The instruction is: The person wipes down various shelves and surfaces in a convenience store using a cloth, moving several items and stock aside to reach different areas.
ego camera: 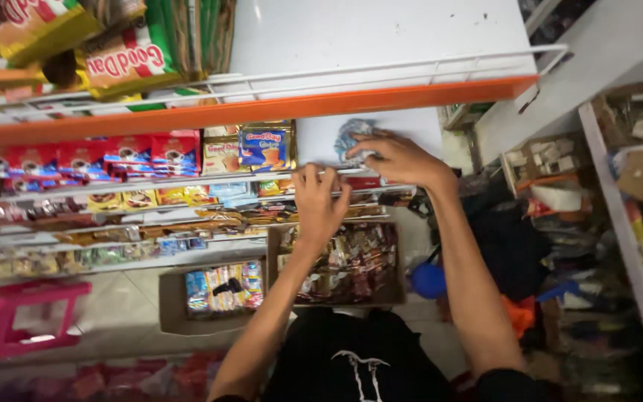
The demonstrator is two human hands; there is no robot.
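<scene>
My right hand [400, 158] rests on the white shelf board [314, 138], closed over a small blue and white sachet pack [351, 138]. My left hand [319, 199] grips the white wire front rail [187, 177] of the same shelf, just right of a blue coffee sachet pack [266, 147]. Red and yellow sachet packs [150, 152] fill the shelf further left. The right part of the shelf board is bare apart from the pack under my hand.
An orange-edged shelf [262, 110] hangs above with yellow and green packs. Two open cardboard boxes [217, 290] [344, 264] of sachets sit on the floor below. A pink plastic stool [16, 316] stands left. Cluttered boxes and bags are at right.
</scene>
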